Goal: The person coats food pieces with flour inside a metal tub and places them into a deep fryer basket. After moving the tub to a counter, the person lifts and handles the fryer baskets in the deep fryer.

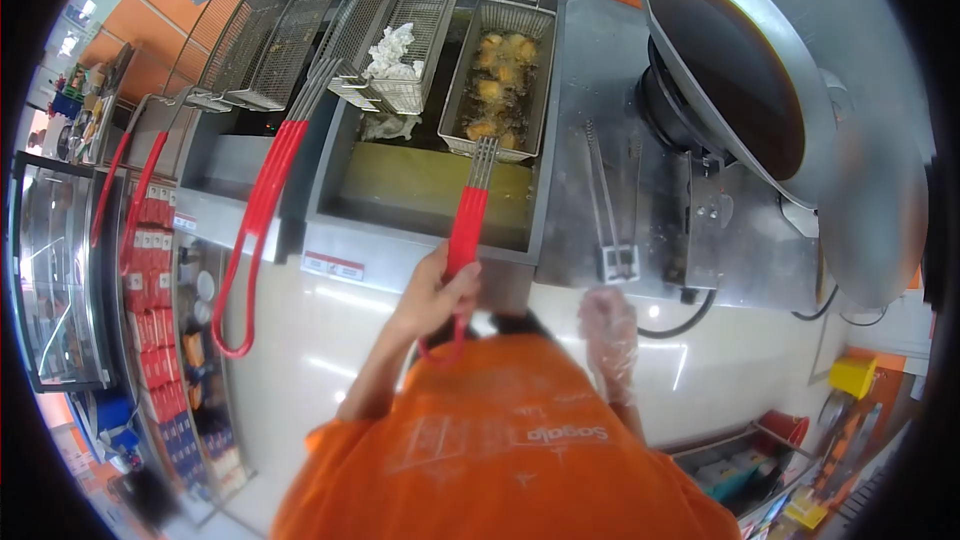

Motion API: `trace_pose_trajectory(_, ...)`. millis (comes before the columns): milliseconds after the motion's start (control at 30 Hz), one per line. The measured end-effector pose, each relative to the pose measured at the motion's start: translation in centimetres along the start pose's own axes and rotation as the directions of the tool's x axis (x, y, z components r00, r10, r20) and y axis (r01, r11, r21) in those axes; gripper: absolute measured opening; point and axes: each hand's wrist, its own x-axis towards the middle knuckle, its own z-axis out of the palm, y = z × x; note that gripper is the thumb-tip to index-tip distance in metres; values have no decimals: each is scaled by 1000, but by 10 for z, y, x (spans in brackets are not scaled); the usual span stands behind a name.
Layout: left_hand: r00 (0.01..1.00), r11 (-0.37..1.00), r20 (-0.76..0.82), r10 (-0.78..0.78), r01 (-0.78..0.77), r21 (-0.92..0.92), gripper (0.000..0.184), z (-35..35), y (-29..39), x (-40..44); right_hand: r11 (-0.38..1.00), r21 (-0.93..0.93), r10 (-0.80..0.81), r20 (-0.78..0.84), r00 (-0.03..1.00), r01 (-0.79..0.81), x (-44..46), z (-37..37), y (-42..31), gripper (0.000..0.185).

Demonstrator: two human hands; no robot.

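Observation:
My left hand (pixel 440 292) is wrapped around the red handle of a fryer basket (pixel 500 140). That basket sits in the oil of the fryer vat (pixel 430 180), with several golden-brown fried pieces (pixel 492 90) bubbling inside. A clear plastic glove covers my right hand (pixel 608 325), which hangs just below the counter's front edge. Its fingers are blurred, so their pose is unclear. Closest to it lies a pair of metal tongs (pixel 612 210) on the steel counter. Left of my basket, a second fryer basket (pixel 400 0) holds a white, crumpled-looking mass (pixel 393 53).
A large wok (pixel 735 70) of dark liquid stands on a burner at the right. Further wire baskets (pixel 262 30) rest at the left, their red handles (pixel 142 202) jutting past the front edge. Shelves of red boxes (pixel 155 280) stand at far left.

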Motion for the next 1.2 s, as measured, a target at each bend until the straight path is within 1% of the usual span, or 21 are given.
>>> trace_pose_trajectory(67, 1000, 1000, -6, -15, 15, -2, 12, 0, -7, -12, 999, -17, 33, -2, 999, -33, 0, 7, -3, 5)
trace_pose_trajectory(133, 998, 998, -57, 0, 4, 70, 11, 0, -20, -21, 999, -12, 30, -8, 1000, -30, 0, 14, -3, 5)
trace_pose_trajectory(200, 999, 997, -43, -14, 18, 74, 10, 1, -28, -25, 999, -9, 37, -11, 999, -37, 2, 19, -5, 5)
trace_pose_trajectory(367, 999, 999, -35, 9, -7, 48, 9, -2, -45, -27, 996, -31, 81, -22, 996, -82, 5, 24, -12, 5)
trace_pose_trajectory(467, 999, 998, -30, -21, 23, 66, 12, -2, -46, -28, 994, -29, 106, -36, 994, -107, 5, 24, -9, 5)
trace_pose_trajectory(533, 999, 996, -37, -14, 17, 89, 13, -3, -51, -29, 996, -19, 89, -16, 996, -89, 6, 22, -5, 5)
trace_pose_trajectory(633, 999, 993, -51, -15, 21, 115, 15, -4, -57, -29, 997, -48, 63, -38, 997, -65, 8, 25, -3, 5)
trace_pose_trajectory(767, 998, 991, -56, -15, 22, 130, 15, -3, -59, -29, 996, -31, 84, -16, 996, -85, 13, 25, -7, 5)
trace_pose_trajectory(833, 998, 992, -58, -19, 26, 121, 15, -2, -58, -28, 995, -85, 47, -30, 998, -50, 15, 27, -10, 5)
trace_pose_trajectory(1100, 998, 992, -58, 0, 8, 128, 15, -4, -58, -22, 995, -69, 71, 7, 997, -71, 23, 26, -8, 4)
trace_pose_trajectory(1167, 996, 996, -78, -34, 40, 77, 13, -3, -52, -19, 996, -63, 64, 21, 998, -62, 25, 25, -9, 4)
trace_pose_trajectory(1200, 996, 996, -78, -34, 40, 79, 13, -4, -50, -16, 994, -77, 85, 22, 996, -83, 26, 26, -11, 4)
